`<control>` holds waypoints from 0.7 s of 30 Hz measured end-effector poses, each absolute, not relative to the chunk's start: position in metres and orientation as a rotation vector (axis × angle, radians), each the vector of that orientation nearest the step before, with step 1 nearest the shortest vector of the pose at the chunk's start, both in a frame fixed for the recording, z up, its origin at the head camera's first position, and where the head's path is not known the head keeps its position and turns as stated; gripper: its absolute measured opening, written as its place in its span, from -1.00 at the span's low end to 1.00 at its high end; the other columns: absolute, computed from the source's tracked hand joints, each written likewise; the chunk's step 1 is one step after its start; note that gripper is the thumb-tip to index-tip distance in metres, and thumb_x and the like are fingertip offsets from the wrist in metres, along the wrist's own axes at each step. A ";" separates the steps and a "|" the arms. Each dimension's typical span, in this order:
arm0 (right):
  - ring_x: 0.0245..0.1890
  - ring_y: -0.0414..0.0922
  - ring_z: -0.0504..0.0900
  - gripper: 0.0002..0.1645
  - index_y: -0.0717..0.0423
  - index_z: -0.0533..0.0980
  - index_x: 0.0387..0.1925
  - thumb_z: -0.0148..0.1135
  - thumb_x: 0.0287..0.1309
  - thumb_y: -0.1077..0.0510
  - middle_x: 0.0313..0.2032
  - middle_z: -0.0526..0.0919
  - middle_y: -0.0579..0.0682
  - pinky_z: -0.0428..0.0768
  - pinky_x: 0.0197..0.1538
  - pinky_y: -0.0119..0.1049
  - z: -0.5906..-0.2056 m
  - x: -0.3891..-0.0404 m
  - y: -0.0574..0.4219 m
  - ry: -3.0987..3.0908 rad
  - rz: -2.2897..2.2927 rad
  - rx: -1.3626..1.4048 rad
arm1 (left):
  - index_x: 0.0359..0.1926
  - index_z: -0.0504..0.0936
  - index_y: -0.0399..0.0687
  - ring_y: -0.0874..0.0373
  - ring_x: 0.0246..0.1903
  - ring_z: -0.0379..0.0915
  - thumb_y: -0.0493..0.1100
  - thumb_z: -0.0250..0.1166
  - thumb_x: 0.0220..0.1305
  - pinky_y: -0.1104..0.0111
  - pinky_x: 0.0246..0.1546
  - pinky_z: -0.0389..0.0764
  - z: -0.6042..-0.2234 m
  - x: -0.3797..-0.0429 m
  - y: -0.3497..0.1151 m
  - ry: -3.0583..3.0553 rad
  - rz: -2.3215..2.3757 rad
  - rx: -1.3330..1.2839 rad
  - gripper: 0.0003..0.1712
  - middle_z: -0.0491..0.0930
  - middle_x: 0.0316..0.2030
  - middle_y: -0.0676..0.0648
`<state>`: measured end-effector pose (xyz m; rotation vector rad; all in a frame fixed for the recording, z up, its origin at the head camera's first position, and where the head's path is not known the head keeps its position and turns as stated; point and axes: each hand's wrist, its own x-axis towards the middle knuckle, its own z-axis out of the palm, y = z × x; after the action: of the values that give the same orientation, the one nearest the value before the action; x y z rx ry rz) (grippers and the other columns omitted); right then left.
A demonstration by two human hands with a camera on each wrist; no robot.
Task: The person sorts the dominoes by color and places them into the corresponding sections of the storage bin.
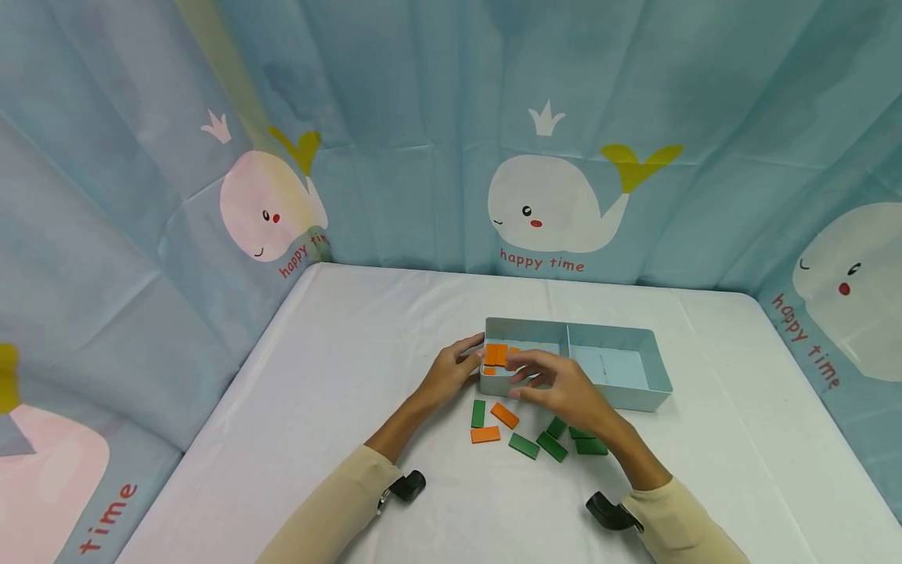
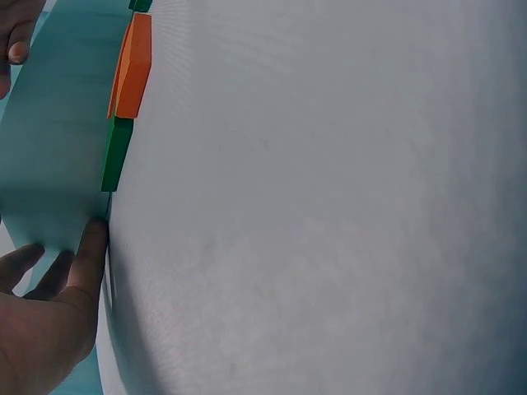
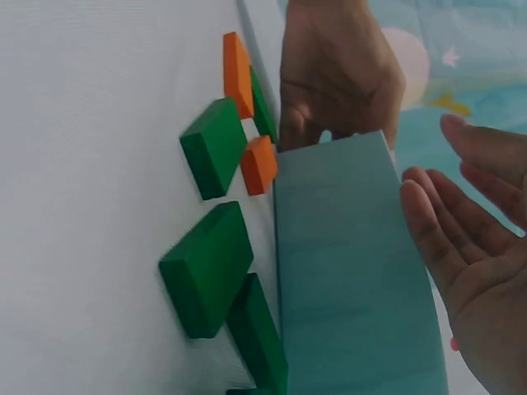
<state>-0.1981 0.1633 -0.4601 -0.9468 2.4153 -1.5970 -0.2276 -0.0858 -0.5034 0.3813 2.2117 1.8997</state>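
Observation:
A light blue two-compartment box [image 1: 620, 398] sits on the white table, its left compartment holding several orange blocks [image 1: 496, 355]. My left hand [image 1: 451, 370] rests against the left end of the box; in the left wrist view its fingertips [image 2: 94, 234] touch the blue wall. Over the front wall of the left compartment hovers my right hand [image 1: 557, 384], thumb apart from the fingers and nothing between them. Part of that compartment is hidden behind it. The right wrist view shows the right hand [image 3: 486, 263] beside the box's upper edge, with the left hand [image 3: 338, 78] at the far end.
In front of the box lie two orange blocks [image 1: 485, 435] and several green blocks [image 1: 524, 446], some of them partly under the right forearm in the head view. A blue curtain printed with whales [image 1: 557, 204] hangs behind and beside the table [image 1: 338, 352].

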 end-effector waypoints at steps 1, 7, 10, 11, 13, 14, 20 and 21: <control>0.00 -0.02 0.78 -0.49 0.02 0.62 0.26 0.51 0.31 0.13 0.14 0.74 0.04 0.78 0.09 -0.26 -0.460 -0.197 0.163 2.411 -1.581 -0.949 | 0.62 0.24 -0.24 -0.21 0.46 0.39 -0.12 0.09 0.69 0.04 0.36 0.59 -0.503 -0.227 -0.086 2.214 1.900 0.382 -0.36 0.24 0.59 -0.25; 0.00 -0.05 0.76 -0.48 0.11 0.59 0.30 0.46 0.36 0.11 0.14 0.73 0.15 0.75 0.12 -0.26 -0.463 -0.190 0.161 2.369 -1.482 -0.936 | 0.62 0.25 -0.23 -0.20 0.45 0.40 -0.10 0.10 0.69 0.05 0.34 0.61 -0.502 -0.226 -0.086 2.216 1.901 0.382 -0.36 0.26 0.58 -0.24; -0.01 -0.08 0.75 -0.47 0.20 0.57 0.31 0.43 0.38 0.17 0.12 0.74 0.15 0.75 0.12 -0.26 -0.468 -0.187 0.161 2.346 -1.464 -0.922 | 0.62 0.24 -0.22 -0.19 0.44 0.41 -0.10 0.09 0.70 0.06 0.33 0.62 -0.502 -0.226 -0.086 2.197 1.910 0.375 -0.36 0.27 0.58 -0.24; -0.02 -0.08 0.75 -0.47 0.19 0.57 0.31 0.43 0.37 0.18 0.11 0.74 0.14 0.75 0.12 -0.26 -0.469 -0.186 0.161 2.342 -1.459 -0.917 | 0.63 0.24 -0.21 -0.17 0.44 0.41 -0.10 0.09 0.70 0.07 0.33 0.62 -0.502 -0.226 -0.087 2.195 1.910 0.369 -0.36 0.27 0.58 -0.23; -0.01 -0.08 0.76 -0.46 0.21 0.57 0.31 0.44 0.35 0.20 0.10 0.75 0.14 0.75 0.11 -0.24 -0.471 -0.185 0.161 2.336 -1.448 -0.911 | 0.63 0.24 -0.21 -0.16 0.44 0.41 -0.08 0.09 0.70 0.08 0.33 0.62 -0.503 -0.226 -0.087 2.195 1.908 0.368 -0.36 0.27 0.58 -0.22; -0.01 -0.07 0.76 -0.46 0.20 0.58 0.31 0.45 0.35 0.20 0.09 0.76 0.12 0.75 0.11 -0.25 -0.472 -0.185 0.161 2.340 -1.436 -0.911 | 0.63 0.23 -0.21 -0.15 0.44 0.41 -0.08 0.09 0.70 0.08 0.33 0.62 -0.503 -0.226 -0.087 2.194 1.908 0.369 -0.36 0.28 0.58 -0.22; 0.03 0.04 0.75 -0.41 0.17 0.59 0.30 0.51 0.30 0.12 0.11 0.74 0.08 0.77 0.11 -0.17 -0.477 -0.183 0.162 2.342 -1.359 -0.928 | 0.63 0.24 -0.20 -0.17 0.48 0.36 -0.07 0.11 0.69 0.04 0.36 0.59 -0.504 -0.227 -0.086 2.198 1.910 0.359 -0.35 0.25 0.59 -0.22; 0.03 0.04 0.75 -0.40 0.17 0.58 0.31 0.51 0.30 0.11 0.12 0.73 0.08 0.78 0.11 -0.14 -0.478 -0.183 0.162 2.343 -1.346 -0.928 | 0.62 0.25 -0.19 -0.18 0.48 0.35 -0.07 0.11 0.69 0.03 0.37 0.58 -0.504 -0.227 -0.085 2.211 1.902 0.356 -0.35 0.25 0.59 -0.21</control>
<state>-0.1826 0.1618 -0.4777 -0.9276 2.3430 -1.3464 -0.2272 -0.0854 -0.5042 0.3559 2.2109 1.9025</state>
